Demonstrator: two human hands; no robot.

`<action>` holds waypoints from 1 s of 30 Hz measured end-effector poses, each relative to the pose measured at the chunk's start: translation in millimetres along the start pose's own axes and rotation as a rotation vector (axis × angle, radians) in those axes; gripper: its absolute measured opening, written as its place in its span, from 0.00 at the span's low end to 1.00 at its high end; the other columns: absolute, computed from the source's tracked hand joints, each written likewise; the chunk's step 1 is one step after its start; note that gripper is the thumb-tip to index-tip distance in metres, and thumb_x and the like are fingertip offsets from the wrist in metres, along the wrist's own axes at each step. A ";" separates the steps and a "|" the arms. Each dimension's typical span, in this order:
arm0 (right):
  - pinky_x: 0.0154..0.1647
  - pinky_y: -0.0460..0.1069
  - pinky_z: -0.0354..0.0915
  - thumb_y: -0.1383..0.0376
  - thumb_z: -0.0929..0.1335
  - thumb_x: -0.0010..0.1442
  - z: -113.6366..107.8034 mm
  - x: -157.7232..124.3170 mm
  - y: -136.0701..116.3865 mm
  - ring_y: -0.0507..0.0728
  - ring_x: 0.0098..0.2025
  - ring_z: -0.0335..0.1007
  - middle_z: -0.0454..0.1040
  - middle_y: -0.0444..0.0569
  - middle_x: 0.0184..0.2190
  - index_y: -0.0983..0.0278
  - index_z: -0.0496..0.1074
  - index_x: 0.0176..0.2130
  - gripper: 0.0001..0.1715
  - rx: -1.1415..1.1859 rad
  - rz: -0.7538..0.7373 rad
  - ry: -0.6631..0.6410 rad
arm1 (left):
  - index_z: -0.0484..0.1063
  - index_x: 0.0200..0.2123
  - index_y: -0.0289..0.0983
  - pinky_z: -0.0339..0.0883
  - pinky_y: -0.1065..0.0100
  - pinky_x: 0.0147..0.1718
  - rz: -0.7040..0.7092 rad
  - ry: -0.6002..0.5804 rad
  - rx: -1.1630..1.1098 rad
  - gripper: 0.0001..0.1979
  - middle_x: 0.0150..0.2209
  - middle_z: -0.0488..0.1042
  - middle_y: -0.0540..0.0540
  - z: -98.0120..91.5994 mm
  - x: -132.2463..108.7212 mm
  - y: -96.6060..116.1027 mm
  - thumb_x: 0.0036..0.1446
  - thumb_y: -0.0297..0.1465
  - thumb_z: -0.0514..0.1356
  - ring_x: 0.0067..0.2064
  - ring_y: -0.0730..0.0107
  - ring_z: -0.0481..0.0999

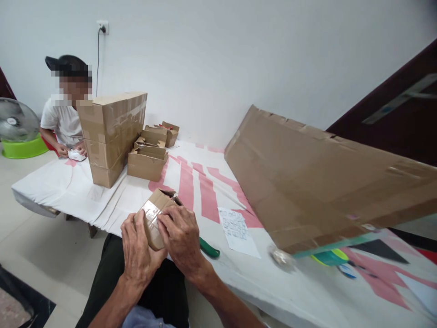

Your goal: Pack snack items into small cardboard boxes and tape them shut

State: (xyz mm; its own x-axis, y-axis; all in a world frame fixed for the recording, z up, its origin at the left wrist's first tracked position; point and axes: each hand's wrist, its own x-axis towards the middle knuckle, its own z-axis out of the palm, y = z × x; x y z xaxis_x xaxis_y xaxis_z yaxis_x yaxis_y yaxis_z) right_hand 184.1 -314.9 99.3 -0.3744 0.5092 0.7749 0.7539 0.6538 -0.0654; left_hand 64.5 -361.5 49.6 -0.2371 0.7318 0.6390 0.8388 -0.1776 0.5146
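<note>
A small brown cardboard box is tilted at the table's front edge, above my lap. Clear tape shines on its upper face, and the flaps at its far end stand partly up. My left hand wraps round the box's left side and near end, closed on it. From the right, my right hand grips the box with bent fingers pressed to the taped face. A green handle lies just right of my right hand; its other end is hidden.
Stacked taped cartons stand at the left, beside several opened small boxes. A large cardboard sheet leans across the right. A written paper lies on the cloth-covered table. Another person sits far left near a fan.
</note>
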 end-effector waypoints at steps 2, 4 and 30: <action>0.48 0.55 0.62 0.73 0.68 0.69 0.3 1.0 0.9 0.59 0.43 0.67 0.75 0.48 0.35 0.61 0.74 0.33 0.12 -0.029 -0.004 -0.030 | 0.55 0.70 0.33 0.68 0.41 0.58 0.000 -0.012 0.002 0.42 0.59 0.65 0.30 0.2 -0.8 -0.7 0.55 0.34 0.66 0.59 0.40 0.68; 0.47 0.55 0.61 0.73 0.67 0.69 1.0 1.7 2.0 0.59 0.42 0.66 0.75 0.49 0.36 0.61 0.73 0.33 0.13 -0.071 -0.024 -0.071 | 0.55 0.70 0.32 0.68 0.41 0.58 0.000 -0.022 0.002 0.42 0.60 0.64 0.29 0.1 -1.4 -1.3 0.55 0.34 0.66 0.59 0.40 0.68; 0.47 0.53 0.64 0.71 0.66 0.72 -6.1 3.7 11.6 0.59 0.42 0.67 0.76 0.49 0.36 0.62 0.75 0.36 0.11 -0.052 -0.120 -0.053 | 0.56 0.69 0.31 0.68 0.43 0.59 -0.013 -0.032 0.042 0.46 0.59 0.65 0.30 -2.2 -1.3 -1.4 0.47 0.29 0.68 0.59 0.40 0.68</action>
State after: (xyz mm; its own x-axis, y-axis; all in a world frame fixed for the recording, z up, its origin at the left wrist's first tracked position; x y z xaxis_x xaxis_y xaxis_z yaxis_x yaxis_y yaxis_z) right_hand 194.7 -308.9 105.3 -0.4908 0.4588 0.7407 0.7283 0.6826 0.0598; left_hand 62.6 -363.6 49.3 -0.2330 0.7548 0.6132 0.8556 -0.1407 0.4982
